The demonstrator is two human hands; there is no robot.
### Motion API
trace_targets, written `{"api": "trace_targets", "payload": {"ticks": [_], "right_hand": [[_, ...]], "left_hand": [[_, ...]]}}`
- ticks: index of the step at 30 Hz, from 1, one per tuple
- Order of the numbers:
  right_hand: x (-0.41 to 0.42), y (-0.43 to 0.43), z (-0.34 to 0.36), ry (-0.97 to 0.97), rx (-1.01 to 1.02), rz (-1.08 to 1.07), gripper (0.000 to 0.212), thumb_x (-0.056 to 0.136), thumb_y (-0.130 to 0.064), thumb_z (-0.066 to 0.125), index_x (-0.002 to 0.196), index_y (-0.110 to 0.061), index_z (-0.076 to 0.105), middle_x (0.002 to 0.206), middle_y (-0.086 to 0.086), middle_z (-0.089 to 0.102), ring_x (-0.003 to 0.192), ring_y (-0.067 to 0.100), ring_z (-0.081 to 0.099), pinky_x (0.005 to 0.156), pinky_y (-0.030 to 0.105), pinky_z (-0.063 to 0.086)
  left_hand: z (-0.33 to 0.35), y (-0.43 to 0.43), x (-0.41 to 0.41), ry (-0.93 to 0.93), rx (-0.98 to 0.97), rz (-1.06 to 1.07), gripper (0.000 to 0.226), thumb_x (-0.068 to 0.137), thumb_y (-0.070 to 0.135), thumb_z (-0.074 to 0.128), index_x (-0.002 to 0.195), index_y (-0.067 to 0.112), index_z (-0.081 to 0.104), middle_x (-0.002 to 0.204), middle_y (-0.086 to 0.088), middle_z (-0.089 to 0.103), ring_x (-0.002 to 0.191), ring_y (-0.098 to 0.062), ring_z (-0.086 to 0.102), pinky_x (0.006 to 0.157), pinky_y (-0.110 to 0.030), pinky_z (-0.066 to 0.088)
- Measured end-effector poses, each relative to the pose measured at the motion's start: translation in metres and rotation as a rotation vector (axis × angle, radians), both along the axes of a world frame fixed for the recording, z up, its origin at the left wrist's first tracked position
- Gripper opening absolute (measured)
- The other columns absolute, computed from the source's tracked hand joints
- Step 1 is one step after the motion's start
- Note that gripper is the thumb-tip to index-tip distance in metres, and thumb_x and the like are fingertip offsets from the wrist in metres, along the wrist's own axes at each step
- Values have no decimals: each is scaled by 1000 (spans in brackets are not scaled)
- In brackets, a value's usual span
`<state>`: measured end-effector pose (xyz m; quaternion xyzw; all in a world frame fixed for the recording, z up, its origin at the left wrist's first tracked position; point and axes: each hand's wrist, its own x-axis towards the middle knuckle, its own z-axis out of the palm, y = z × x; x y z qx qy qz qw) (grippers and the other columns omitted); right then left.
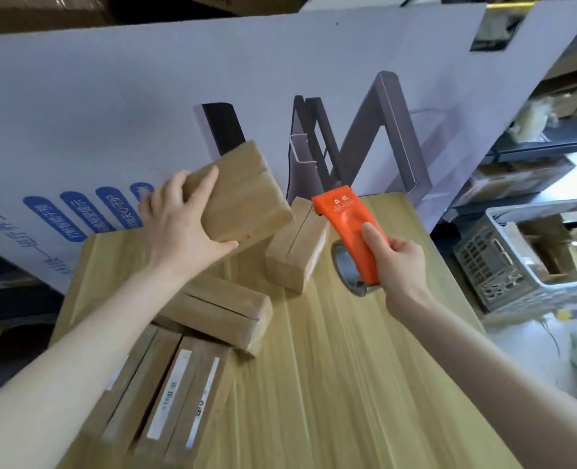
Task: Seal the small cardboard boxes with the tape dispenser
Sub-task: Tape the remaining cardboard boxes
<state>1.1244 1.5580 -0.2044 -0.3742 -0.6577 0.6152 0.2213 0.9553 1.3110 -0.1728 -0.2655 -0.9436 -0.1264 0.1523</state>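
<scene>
My left hand (182, 225) grips a small brown cardboard box (246, 194) and holds it tilted in the air above the wooden table (348, 367). My right hand (398, 262) grips an orange tape dispenser (351, 228) with a grey tape roll (346, 270) under it, its blade end pointing up and away. Between the two hands a second small box (294, 255) stands on the table. A third box (226, 309) lies under my left forearm. Several more boxes with white labels (175, 394) lie side by side at the near left.
A large white printed cardboard sheet (145, 96) leans behind the table's far edge. A grey plastic crate (517, 258) sits on the floor to the right, with shelves of goods behind it. The table's right half shows bare wood.
</scene>
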Motion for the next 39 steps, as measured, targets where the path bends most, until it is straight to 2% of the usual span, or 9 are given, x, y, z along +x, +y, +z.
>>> {"api": "trace_targets", "payload": {"ticks": [4, 9, 15, 20, 22, 25, 28, 30, 39], "right_hand": [[47, 39, 25, 86, 88, -60, 57, 76, -52, 66, 67, 3, 58, 54, 5, 46, 53, 19, 44, 53, 35, 36], [105, 69, 23, 50, 170, -28, 70, 69, -58, 64, 72, 11, 57, 51, 7, 49, 45, 15, 43, 46, 28, 36], [151, 60, -14, -46, 137, 68, 61, 84, -46, 69, 69, 12, 55, 49, 3, 48, 41, 11, 42, 41, 23, 32], [174, 51, -27, -107, 67, 167, 56, 85, -45, 69, 72, 9, 62, 50, 2, 55, 44, 10, 49, 46, 27, 37], [181, 51, -23, -112, 58, 207, 53, 86, -43, 69, 74, 8, 65, 51, 2, 57, 44, 10, 52, 44, 25, 39], [188, 51, -14, -112, 51, 278, 43, 87, -41, 68, 73, -1, 70, 49, 7, 60, 42, 14, 56, 39, 25, 42], [193, 48, -6, -105, 43, 348, 36, 88, -39, 67, 71, -8, 72, 50, 8, 61, 42, 17, 57, 39, 26, 42], [194, 44, -2, -117, 69, 394, 35, 88, -38, 67, 68, -11, 72, 50, 4, 60, 44, 15, 55, 42, 27, 41], [205, 30, 15, -175, 60, 628, 31, 90, -29, 68, 76, -1, 68, 50, 16, 62, 34, 30, 55, 37, 33, 44]], "left_hand": [[-2, 33, 109, -149, -89, -176, 119, 45, 68, 78, 147, 43, 22, 143, -4, 32, 129, -26, 26, 112, -51, 20], [-69, 75, 222, -360, -283, -399, 119, 50, 67, 72, 145, 50, 2, 149, -7, 24, 135, -28, 20, 111, -48, 3], [-163, 83, 274, -432, -490, -618, 123, 60, 64, 75, 151, 32, -1, 160, -12, -2, 147, -34, -6, 112, -63, -6], [-179, 79, 277, -435, -468, -582, 116, 65, 79, 54, 151, 32, -9, 159, -2, -21, 143, -22, -26, 111, -57, -18], [-166, 83, 274, -595, -302, -493, 104, 72, 81, 43, 152, 32, -2, 160, 5, -14, 144, -11, -22, 117, -52, -10], [-130, 90, 269, -891, 244, -235, 76, 90, 67, 34, 151, 24, 23, 159, 6, 20, 146, -7, 14, 118, -32, 13], [-91, 98, 252, -1221, 716, 63, 67, 92, 62, 29, 133, 15, 52, 130, -2, 60, 115, -13, 59, 95, -23, 42], [-69, 103, 239, -1489, 933, 137, 67, 94, 62, 29, 123, 8, 58, 112, -8, 69, 100, -19, 68, 82, -29, 52], [-41, 93, 245, -1859, 988, 112, 42, 95, 46, 48, 75, 17, 71, 67, -2, 68, 60, -14, 67, 63, -26, 57]]}}
